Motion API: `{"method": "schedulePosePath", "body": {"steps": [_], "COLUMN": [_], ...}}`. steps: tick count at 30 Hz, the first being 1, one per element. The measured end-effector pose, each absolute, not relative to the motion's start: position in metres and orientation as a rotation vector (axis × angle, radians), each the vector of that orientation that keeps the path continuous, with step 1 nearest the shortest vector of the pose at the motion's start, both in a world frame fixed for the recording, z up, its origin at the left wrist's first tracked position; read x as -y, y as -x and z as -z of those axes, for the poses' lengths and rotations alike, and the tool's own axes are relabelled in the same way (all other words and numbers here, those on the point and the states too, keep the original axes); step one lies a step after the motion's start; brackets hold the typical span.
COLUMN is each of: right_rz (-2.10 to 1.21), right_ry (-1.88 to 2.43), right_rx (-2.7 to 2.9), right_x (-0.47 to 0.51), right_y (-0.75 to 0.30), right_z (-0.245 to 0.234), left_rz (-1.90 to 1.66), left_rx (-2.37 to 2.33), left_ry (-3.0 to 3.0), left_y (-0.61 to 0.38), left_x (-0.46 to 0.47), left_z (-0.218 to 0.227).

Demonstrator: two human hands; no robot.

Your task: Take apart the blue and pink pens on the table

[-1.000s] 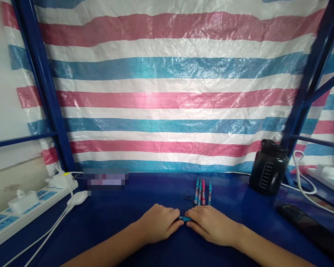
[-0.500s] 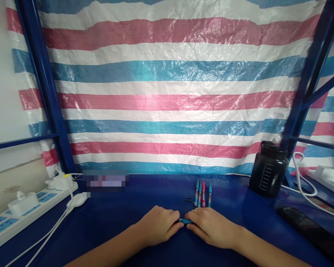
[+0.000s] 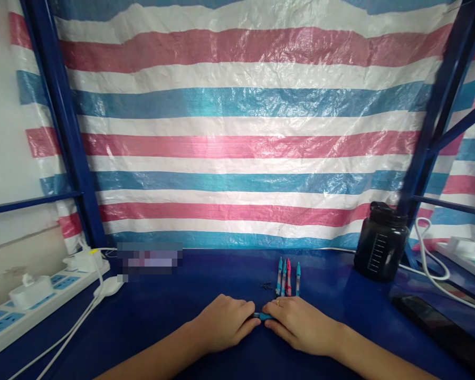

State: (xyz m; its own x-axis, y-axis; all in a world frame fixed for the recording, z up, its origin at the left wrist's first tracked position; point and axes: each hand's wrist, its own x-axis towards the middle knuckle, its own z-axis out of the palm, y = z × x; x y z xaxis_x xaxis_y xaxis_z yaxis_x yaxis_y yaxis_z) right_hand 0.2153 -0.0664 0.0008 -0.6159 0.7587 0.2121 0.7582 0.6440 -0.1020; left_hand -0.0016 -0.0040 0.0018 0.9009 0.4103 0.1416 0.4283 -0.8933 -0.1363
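Observation:
Between my two hands is a blue pen (image 3: 263,316), held level just above the desk, with only its middle showing. My left hand (image 3: 226,323) is closed on its darker end. Around the blue end, my right hand (image 3: 304,326) is closed too, with a ring on one finger. Just beyond the right hand lie several pens side by side: blue ones (image 3: 279,274) and a pink one (image 3: 288,275), with another blue pen (image 3: 298,277) slightly apart. Some tiny dark pieces (image 3: 266,285) lie to the left of these pens.
A black bottle (image 3: 381,243) stands at the back right, and a dark phone (image 3: 439,330) lies in front of it. On the left are a white power strip (image 3: 43,303) and cables. A striped sheet (image 3: 245,142) hangs behind the blue desk (image 3: 162,301).

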Motion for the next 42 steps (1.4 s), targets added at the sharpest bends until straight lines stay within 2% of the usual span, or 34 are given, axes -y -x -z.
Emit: {"method": "schedulePosePath", "body": {"steps": [27, 42], "right_rz": [-0.021, 0.006], "right_ry": [1.224, 1.263], "right_rx": [2.645, 2.556], "right_x": [0.068, 0.06], "right_y": [-0.213, -0.217], "right_z": [-0.006, 0.008], "left_rz": [0.128, 0.079], "left_rx": [0.669, 0.699], "left_ry": [2.922, 2.867], "left_y": [0.001, -0.002], "left_x": [0.005, 0.004], "left_z": [-0.004, -0.004]}}
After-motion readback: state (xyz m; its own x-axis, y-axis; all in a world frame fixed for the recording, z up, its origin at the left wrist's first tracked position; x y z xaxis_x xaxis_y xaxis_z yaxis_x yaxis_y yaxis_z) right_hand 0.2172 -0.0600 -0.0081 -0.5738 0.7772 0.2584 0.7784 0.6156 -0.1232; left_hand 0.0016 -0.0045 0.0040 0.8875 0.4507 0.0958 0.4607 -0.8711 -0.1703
